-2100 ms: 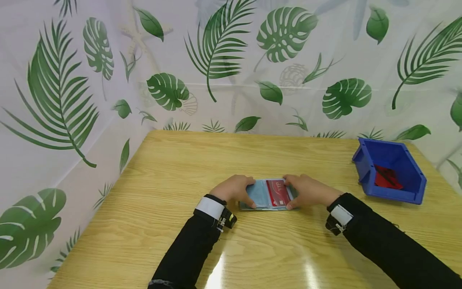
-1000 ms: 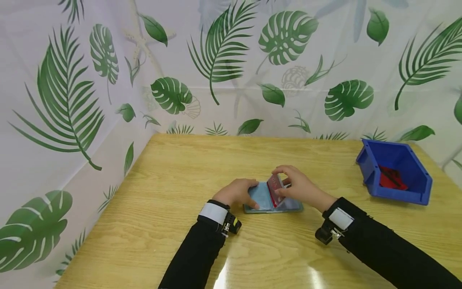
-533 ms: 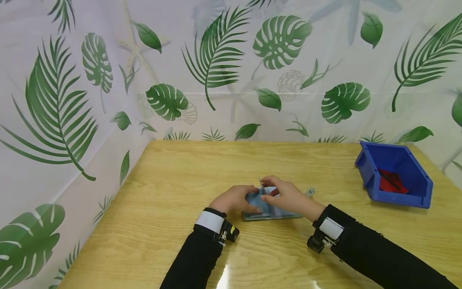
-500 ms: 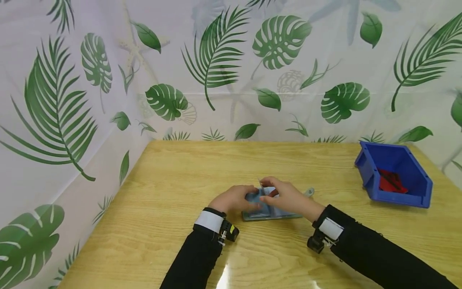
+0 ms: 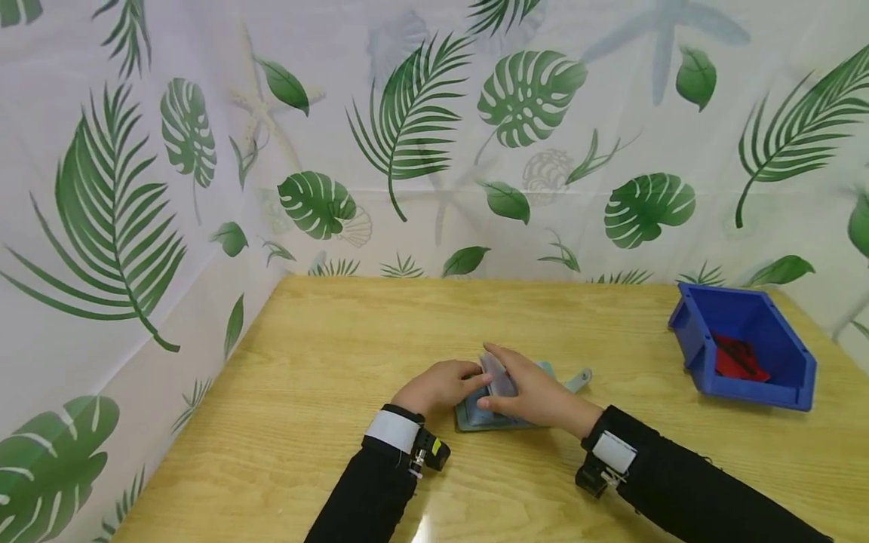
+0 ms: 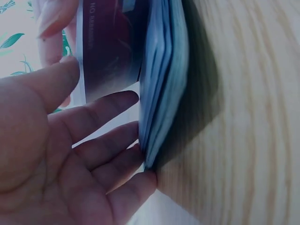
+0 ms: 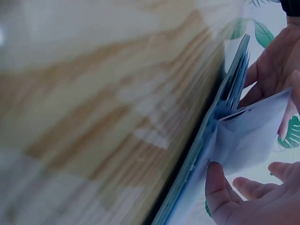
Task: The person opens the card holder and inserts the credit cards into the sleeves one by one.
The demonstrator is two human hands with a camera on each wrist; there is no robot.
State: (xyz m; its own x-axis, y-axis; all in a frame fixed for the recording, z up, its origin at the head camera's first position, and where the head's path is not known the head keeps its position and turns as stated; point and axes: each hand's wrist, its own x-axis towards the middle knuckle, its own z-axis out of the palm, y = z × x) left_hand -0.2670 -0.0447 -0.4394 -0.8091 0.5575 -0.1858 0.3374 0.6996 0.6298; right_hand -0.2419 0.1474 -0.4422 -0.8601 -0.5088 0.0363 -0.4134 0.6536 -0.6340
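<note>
Two bare hands: one left hand (image 5: pixel 441 387), one right hand (image 5: pixel 536 394). One light-blue booklet-shaped card holder (image 5: pixel 483 418) between their fingers, its one pale snap strap (image 5: pixel 580 379) past the right fingers. At least one raised translucent page (image 5: pixel 502 378) between the fingers; the stacked pages cannot be counted. Behind the fingers, two white wristbands (image 5: pixel 394 431) and two black fabric sleeves (image 5: pixel 370 490). One blue plastic bin (image 5: pixel 756 391) well right of the right fingers.
</note>
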